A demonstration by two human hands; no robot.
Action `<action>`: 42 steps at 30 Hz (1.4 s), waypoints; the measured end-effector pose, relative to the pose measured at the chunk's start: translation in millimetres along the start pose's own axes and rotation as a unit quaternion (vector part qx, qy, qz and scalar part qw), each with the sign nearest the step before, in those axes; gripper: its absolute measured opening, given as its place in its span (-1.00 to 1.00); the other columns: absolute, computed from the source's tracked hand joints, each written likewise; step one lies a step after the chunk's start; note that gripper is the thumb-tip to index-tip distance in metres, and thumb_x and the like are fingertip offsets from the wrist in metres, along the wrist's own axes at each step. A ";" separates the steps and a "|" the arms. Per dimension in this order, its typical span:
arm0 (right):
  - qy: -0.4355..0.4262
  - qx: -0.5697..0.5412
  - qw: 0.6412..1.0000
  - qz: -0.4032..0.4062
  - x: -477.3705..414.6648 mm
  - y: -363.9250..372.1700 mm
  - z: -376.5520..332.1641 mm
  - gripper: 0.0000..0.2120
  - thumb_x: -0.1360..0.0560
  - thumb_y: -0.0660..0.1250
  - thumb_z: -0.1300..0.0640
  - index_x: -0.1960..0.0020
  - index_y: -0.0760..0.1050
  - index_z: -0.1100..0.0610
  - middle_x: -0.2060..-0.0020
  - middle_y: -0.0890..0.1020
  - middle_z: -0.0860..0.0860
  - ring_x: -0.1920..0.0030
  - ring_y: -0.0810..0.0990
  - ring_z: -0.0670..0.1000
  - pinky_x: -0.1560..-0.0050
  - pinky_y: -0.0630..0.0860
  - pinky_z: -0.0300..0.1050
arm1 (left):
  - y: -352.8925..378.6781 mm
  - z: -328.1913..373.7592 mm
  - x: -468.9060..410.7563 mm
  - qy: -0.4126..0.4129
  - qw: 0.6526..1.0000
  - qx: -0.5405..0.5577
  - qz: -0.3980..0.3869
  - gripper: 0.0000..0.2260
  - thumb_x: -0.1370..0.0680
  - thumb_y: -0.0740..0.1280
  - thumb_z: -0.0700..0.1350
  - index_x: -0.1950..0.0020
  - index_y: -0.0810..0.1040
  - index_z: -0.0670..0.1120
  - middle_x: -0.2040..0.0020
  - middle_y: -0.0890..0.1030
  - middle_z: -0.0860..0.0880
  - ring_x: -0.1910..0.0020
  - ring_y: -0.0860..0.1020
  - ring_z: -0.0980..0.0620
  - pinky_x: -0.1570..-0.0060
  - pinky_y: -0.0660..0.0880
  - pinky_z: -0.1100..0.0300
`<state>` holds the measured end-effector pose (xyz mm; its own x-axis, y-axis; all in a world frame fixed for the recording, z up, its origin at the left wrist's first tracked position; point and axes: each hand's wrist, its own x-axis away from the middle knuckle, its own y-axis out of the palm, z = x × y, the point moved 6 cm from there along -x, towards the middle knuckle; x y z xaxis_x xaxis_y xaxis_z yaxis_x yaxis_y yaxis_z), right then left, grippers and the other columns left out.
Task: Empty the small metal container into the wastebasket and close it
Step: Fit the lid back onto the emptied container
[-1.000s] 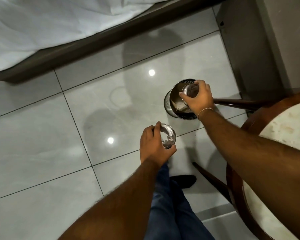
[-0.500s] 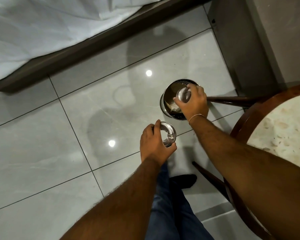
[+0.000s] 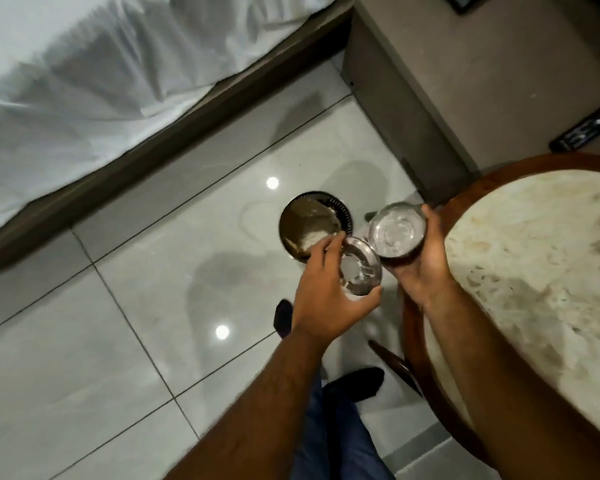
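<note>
My right hand (image 3: 421, 261) holds the small metal container (image 3: 395, 232) upright, its open mouth facing up toward me; the inside looks bare and shiny. My left hand (image 3: 326, 292) grips the round metal lid (image 3: 359, 266) by its rim, just left of the container and almost touching it. The metal wastebasket (image 3: 309, 223) stands on the floor beyond my left hand, with pale scraps inside.
A round marble-topped table with a wooden rim (image 3: 534, 271) is at my right. A bed with white sheets (image 3: 84, 81) runs along the upper left. A grey cabinet (image 3: 447, 81) stands behind the wastebasket, a remote control (image 3: 586, 131) on it. My shoes (image 3: 354, 384) are below.
My right hand has lifted the container out of the wastebasket and turned its mouth upward. My left hand has brought the lid up next to it. The view has swung right.
</note>
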<state>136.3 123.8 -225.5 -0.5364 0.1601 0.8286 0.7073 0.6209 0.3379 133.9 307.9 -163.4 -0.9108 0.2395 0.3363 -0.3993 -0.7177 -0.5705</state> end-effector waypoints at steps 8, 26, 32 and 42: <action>-0.037 -0.073 0.997 0.011 90.5 -114.6 -40.0 -0.44 -0.65 0.23 -0.30 -0.30 0.72 0.10 -0.26 0.76 0.16 -0.20 0.75 0.12 -0.24 0.69 0.05 | 77.0 146.6 -2.8 0.211 0.965 -0.043 -0.150 0.00 -0.39 0.61 0.24 -0.71 0.25 -0.08 -0.57 0.37 -0.09 -0.50 0.47 -0.09 -0.42 0.53 -0.05; -0.101 -0.299 0.949 0.031 158.3 -298.1 -36.4 -0.33 -0.50 0.40 -0.38 -0.38 0.67 0.09 -0.34 0.72 0.12 -0.33 0.70 0.12 -0.33 0.64 0.06 | 251.6 247.5 93.1 0.317 0.874 -0.094 -0.355 -0.03 -0.34 0.64 0.11 -0.67 0.31 -0.06 -0.57 0.38 0.00 -0.45 0.48 0.09 -0.33 0.44 0.43; -0.087 -0.303 0.948 0.048 156.4 -326.8 -41.3 -0.41 -0.59 0.34 -0.35 -0.40 0.67 0.04 -0.33 0.73 0.06 -0.33 0.70 0.05 -0.33 0.64 -0.04 | 282.5 264.2 106.3 0.376 0.851 -0.134 -0.340 -0.05 -0.33 0.72 0.04 -0.61 0.40 -0.24 -0.50 0.49 -0.19 -0.42 0.56 -0.11 -0.30 0.61 0.04; -0.088 -0.245 0.962 0.085 152.3 -342.3 -58.3 -0.30 -0.67 0.03 -0.43 -0.38 0.65 0.04 -0.24 0.78 0.10 -0.17 0.78 0.03 -0.04 0.74 -0.05 | 323.8 251.4 62.5 0.386 0.838 -0.224 -0.312 0.06 -0.31 0.56 0.34 -0.65 0.31 -0.15 -0.49 0.45 -0.18 -0.37 0.56 -0.18 -0.20 0.53 0.09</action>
<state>-160.7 -109.1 -188.9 -0.4338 0.3817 0.8162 0.9002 0.1458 0.4103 -26.0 -74.0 -138.7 -0.2358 0.9535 0.1874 -0.6649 -0.0176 -0.7467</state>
